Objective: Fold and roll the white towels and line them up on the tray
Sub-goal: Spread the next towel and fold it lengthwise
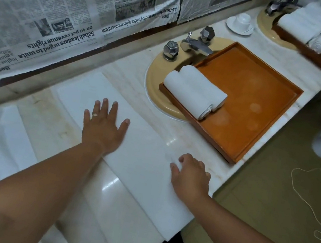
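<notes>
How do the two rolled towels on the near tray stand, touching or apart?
Touching. The head view shows the nearer roll and the farther roll lying side by side on the tray, their sides pressed together with no gap.

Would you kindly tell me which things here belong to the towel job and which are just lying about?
Job: flat towel, left hand pressing it, right hand gripping its edge, two rolled towels, near tray.
Lying about: cup and saucer, tap, newspaper, string on floor.
</notes>
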